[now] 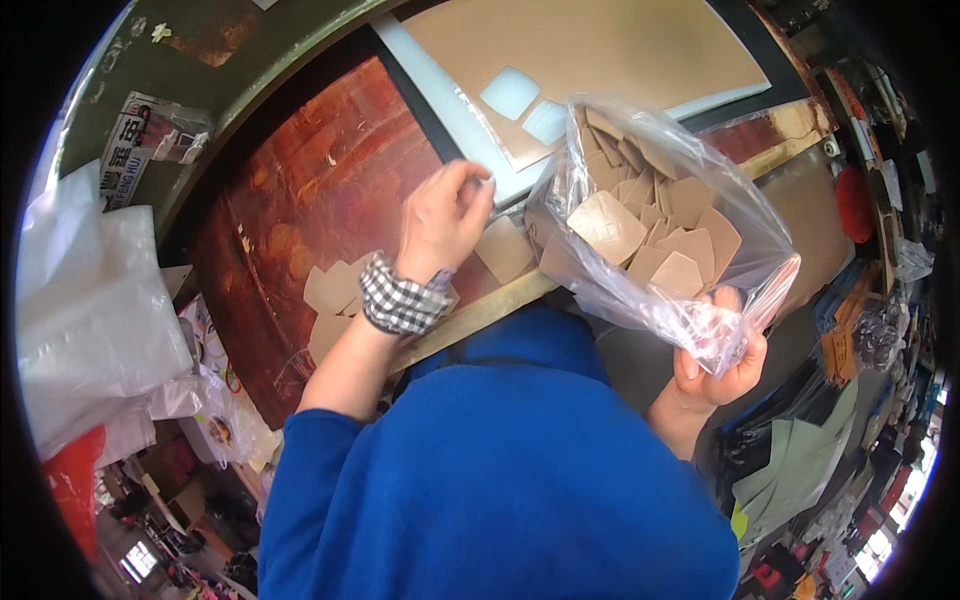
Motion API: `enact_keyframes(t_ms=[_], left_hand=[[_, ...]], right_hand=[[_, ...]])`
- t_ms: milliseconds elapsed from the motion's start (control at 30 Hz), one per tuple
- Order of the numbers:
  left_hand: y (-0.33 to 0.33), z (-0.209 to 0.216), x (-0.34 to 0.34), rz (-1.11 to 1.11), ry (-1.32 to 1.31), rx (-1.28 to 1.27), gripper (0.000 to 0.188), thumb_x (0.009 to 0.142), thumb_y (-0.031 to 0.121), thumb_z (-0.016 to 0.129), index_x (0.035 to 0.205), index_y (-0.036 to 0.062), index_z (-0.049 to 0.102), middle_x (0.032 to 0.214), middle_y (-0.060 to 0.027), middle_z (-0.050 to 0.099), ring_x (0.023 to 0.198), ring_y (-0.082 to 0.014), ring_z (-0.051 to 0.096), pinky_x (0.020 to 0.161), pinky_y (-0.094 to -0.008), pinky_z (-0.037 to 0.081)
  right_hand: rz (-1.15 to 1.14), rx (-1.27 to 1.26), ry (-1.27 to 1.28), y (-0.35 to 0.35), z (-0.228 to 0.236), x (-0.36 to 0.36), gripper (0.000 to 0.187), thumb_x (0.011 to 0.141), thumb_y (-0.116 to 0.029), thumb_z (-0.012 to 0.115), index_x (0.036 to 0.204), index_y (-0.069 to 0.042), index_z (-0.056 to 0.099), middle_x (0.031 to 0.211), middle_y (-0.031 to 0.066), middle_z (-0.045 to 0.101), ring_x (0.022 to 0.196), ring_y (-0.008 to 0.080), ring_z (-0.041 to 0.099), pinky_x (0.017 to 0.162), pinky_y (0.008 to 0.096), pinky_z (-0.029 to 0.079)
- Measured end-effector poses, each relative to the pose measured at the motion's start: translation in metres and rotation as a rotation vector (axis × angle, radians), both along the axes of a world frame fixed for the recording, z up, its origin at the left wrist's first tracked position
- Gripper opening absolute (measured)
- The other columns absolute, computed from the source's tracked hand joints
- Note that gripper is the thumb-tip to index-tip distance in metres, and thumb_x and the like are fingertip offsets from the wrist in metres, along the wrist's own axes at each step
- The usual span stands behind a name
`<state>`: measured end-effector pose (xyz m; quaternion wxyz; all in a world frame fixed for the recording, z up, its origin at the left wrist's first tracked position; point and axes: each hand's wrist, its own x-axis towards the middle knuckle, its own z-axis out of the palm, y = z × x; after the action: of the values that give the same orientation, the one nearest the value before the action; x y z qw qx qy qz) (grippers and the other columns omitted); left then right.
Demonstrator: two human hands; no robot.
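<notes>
Clutching a clear bag, the right fingers are bent.

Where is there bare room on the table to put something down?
The reddish tabletop is bare between the green surface and black strip, beyond the loose tan pieces. It is crowded around the left hand and the filled bag.

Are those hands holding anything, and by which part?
Right hand: a clear plastic bag, by its bunched near end. Left hand: cannot be told.
</notes>
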<state>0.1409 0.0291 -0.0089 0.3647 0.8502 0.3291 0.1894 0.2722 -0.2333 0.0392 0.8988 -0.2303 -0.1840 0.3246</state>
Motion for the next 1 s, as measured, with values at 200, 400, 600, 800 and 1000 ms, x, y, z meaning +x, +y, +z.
enact_keyframes(t_ms=[200,400,600,800,1000], left_hand=[[-0.038,-0.044,-0.023,-0.105,0.167,0.307,0.052,0.066,0.024,0.085,0.104,0.0033,0.057,0.104,-0.0167,0.053,0.098,-0.0346,0.051,0.085,-0.0432,0.043],[-0.008,-0.035,-0.088,0.189,-0.045,-0.228,0.041,0.075,0.013,0.081,0.108,0.0094,0.058,0.079,-0.0084,0.061,0.076,-0.0170,0.061,0.071,-0.0317,0.052],[0.019,-0.019,-0.184,0.334,0.515,0.199,0.068,0.065,0.029,0.087,0.125,0.0141,0.060,0.123,-0.0156,0.055,0.112,-0.0334,0.052,0.095,-0.0436,0.044],[0.015,-0.030,-0.175,0.477,0.549,0.160,0.079,0.057,0.039,0.089,0.126,0.0143,0.060,0.126,-0.0160,0.052,0.116,-0.0336,0.048,0.091,-0.0509,0.042],[0.029,-0.032,-0.175,0.186,0.337,0.040,0.050,0.065,0.030,0.086,0.107,0.0084,0.067,0.097,-0.0131,0.069,0.095,-0.0304,0.064,0.085,-0.0407,0.050]], right_hand=[[0.039,0.025,0.063,0.016,0.008,0.006,0.070,0.090,-0.012,0.042,0.154,-0.029,0.019,0.082,0.0103,0.042,0.071,0.0192,0.044,0.037,0.0255,0.051],[0.082,-0.049,0.044,0.026,0.011,0.020,0.074,0.092,-0.016,0.044,0.156,-0.028,0.009,0.088,0.0146,0.043,0.068,0.0214,0.045,0.037,0.0261,0.052],[0.169,-0.101,0.041,0.031,-0.001,0.036,0.053,0.091,-0.017,0.048,0.139,0.000,0.034,0.092,0.0114,0.043,0.072,0.0186,0.048,0.041,0.0237,0.052],[0.197,-0.114,0.005,0.036,0.002,0.040,0.050,0.093,-0.019,0.047,0.135,0.003,0.033,0.093,0.0111,0.042,0.074,0.0185,0.048,0.040,0.0233,0.050],[0.175,-0.147,-0.022,0.041,0.006,0.033,0.056,0.093,-0.018,0.045,0.144,-0.003,0.028,0.094,0.0112,0.042,0.073,0.0177,0.046,0.040,0.0223,0.048]])
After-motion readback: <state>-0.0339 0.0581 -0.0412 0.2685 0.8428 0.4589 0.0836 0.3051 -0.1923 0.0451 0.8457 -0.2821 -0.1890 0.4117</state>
